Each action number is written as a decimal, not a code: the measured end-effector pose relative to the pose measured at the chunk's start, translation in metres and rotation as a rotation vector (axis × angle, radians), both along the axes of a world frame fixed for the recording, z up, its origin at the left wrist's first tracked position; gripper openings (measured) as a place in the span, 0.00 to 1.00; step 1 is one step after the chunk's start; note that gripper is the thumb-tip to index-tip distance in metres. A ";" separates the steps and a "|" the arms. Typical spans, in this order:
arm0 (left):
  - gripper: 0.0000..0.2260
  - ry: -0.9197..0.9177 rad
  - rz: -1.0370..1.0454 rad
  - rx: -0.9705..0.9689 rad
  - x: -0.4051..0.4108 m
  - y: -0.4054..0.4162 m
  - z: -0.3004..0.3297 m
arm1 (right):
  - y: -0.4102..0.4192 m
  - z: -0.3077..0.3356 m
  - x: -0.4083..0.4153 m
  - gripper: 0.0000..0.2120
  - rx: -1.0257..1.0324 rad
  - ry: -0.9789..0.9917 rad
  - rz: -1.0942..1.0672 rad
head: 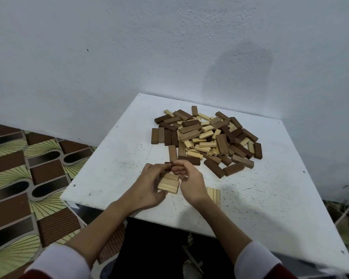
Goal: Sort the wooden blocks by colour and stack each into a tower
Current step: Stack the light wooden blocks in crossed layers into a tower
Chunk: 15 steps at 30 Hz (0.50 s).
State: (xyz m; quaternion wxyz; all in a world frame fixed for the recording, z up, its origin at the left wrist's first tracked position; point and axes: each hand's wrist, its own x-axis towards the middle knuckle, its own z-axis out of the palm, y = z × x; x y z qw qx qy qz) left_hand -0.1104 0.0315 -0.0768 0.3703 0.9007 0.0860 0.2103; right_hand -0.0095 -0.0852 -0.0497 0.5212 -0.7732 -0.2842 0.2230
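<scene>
Wooden blocks (208,137) lie in a loose heap of pale, mid-brown and dark pieces toward the far side of the white table (113,154), near the wall (129,47). Just in front of the heap, both hands meet over a small stack of pale blocks (168,183). The left hand (147,184) curls round the stack's left side. The right hand (187,179) pinches a dark block (168,163) at the top of the stack, its fingers bent. A flat row of pale blocks (215,195) lies just right of the right wrist, nearer than the heap.
</scene>
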 end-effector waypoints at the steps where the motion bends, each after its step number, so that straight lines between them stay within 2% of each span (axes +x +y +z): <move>1: 0.29 -0.006 0.002 0.003 0.000 -0.001 0.000 | 0.001 -0.002 0.000 0.28 0.006 0.000 -0.007; 5: 0.29 -0.025 0.008 0.014 -0.003 0.000 -0.001 | 0.002 -0.008 -0.006 0.28 0.049 -0.028 -0.048; 10: 0.28 -0.005 0.035 0.028 -0.003 0.001 -0.007 | -0.005 -0.016 -0.016 0.28 0.007 -0.195 -0.142; 15: 0.29 0.015 0.039 0.015 -0.003 0.001 -0.007 | -0.007 -0.024 -0.027 0.30 0.012 -0.250 -0.166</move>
